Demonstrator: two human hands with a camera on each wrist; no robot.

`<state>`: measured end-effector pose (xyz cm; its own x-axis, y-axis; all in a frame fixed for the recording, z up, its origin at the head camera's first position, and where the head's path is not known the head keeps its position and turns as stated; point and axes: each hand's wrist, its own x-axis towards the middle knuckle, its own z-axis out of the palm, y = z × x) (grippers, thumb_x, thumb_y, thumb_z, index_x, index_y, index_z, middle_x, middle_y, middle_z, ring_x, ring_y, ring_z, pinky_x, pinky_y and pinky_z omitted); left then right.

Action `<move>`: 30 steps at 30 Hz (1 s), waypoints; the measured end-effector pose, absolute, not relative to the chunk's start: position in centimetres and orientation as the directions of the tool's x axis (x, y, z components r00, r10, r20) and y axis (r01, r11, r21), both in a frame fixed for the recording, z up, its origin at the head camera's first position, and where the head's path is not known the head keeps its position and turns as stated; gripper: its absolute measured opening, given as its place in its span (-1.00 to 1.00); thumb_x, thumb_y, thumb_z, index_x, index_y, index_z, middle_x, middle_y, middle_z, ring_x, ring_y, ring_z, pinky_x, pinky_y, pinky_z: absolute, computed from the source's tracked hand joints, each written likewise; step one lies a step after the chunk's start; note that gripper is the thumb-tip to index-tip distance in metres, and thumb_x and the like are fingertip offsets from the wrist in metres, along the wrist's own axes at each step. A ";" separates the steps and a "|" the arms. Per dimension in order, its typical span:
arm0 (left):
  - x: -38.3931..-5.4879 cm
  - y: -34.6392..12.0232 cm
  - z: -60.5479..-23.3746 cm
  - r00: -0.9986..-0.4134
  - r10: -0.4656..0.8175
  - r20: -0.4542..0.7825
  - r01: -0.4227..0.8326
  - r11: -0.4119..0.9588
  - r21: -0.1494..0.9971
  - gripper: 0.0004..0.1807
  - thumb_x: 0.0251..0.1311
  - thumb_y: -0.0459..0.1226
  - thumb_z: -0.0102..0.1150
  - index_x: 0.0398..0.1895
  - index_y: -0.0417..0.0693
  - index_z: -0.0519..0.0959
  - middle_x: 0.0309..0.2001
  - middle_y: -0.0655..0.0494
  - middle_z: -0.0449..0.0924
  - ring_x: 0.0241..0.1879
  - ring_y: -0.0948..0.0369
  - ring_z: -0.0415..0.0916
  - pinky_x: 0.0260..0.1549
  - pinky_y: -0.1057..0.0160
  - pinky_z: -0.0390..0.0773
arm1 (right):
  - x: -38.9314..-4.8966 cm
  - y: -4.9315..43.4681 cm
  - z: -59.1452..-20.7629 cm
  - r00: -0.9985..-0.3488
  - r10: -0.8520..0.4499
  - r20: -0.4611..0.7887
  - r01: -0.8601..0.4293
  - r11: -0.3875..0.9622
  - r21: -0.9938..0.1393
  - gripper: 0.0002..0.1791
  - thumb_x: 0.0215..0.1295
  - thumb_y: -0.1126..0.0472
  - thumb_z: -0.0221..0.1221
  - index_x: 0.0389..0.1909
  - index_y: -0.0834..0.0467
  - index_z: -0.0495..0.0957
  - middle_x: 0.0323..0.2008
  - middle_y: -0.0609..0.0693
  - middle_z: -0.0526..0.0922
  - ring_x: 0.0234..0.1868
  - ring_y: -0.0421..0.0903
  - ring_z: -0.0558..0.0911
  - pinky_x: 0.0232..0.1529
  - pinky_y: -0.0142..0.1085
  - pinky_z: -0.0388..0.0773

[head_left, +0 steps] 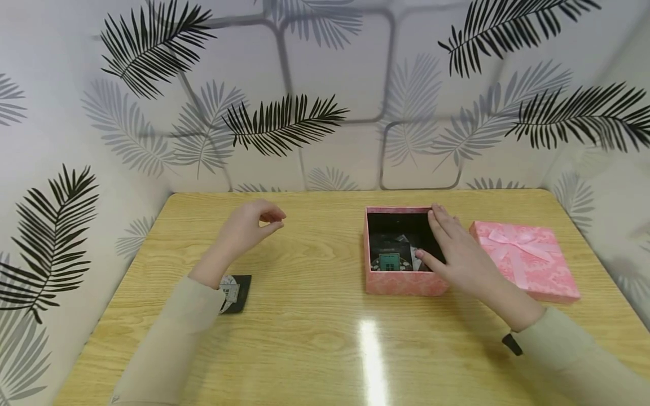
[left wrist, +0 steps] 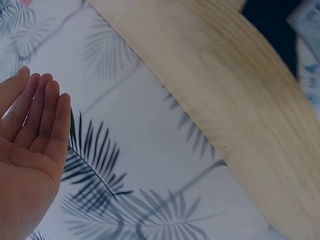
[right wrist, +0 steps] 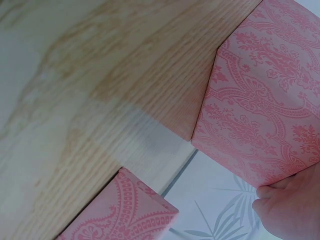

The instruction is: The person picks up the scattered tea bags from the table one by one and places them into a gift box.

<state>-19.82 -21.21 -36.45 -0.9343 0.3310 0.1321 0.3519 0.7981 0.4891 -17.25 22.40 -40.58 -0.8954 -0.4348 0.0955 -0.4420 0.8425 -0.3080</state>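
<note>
A pink patterned gift box (head_left: 406, 283) stands without its lid on the table, its inside black. My right hand (head_left: 464, 259) rests on the box's right rim, fingers extended, the thumb over the opening. In the right wrist view the right hand (right wrist: 292, 207) shows at the edge of the box's patterned side (right wrist: 265, 95). Inside lie a dark item with a teal label (head_left: 389, 261) and a whitish piece partly covered by the thumb. My left hand (head_left: 251, 225) hovers over the table's left part, fingers loosely bent and holding nothing; its palm (left wrist: 30, 167) shows bare in the left wrist view.
A flat black square packet with a pale round print (head_left: 242, 293) lies near the left sleeve, which partly covers it. To the box's right is the pink lid (head_left: 543, 259) with a ribbon bow. A leaf-patterned wall (head_left: 335, 158) borders the wooden table (head_left: 304, 338).
</note>
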 end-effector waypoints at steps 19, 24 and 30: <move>-16.5 -27.5 -41.5 -0.978 0.165 0.125 0.206 0.776 0.596 -0.79 0.43 -0.39 0.32 0.03 -0.31 0.74 0.00 -0.23 0.77 -0.03 -0.14 0.74 0.07 -0.16 0.72 | -16.9 22.6 -40.6 -0.904 -0.422 0.073 -0.422 0.848 -0.320 0.03 0.57 -0.23 0.11 0.68 0.37 -0.07 0.72 0.31 -0.11 0.73 0.29 -0.03 0.68 0.24 0.00; -15.8 -28.8 -42.4 -0.984 0.142 0.104 0.176 0.790 0.587 -0.78 0.43 -0.37 0.33 0.04 -0.29 0.74 0.01 -0.23 0.77 -0.02 -0.13 0.74 0.08 -0.16 0.72 | -17.1 22.5 -40.6 -0.901 -0.426 0.079 -0.428 0.845 -0.320 0.03 0.58 -0.24 0.11 0.68 0.36 -0.08 0.72 0.31 -0.11 0.73 0.29 -0.03 0.67 0.26 0.01; -15.2 -30.1 -42.8 -0.990 0.119 0.070 0.138 0.804 0.578 -0.76 0.43 -0.33 0.34 0.06 -0.27 0.73 0.00 -0.23 0.76 0.01 -0.15 0.73 0.11 -0.18 0.70 | -17.2 22.4 -40.5 -0.901 -0.426 0.084 -0.430 0.849 -0.306 0.03 0.57 -0.24 0.12 0.68 0.36 -0.06 0.71 0.33 -0.06 0.72 0.29 -0.01 0.64 0.31 0.06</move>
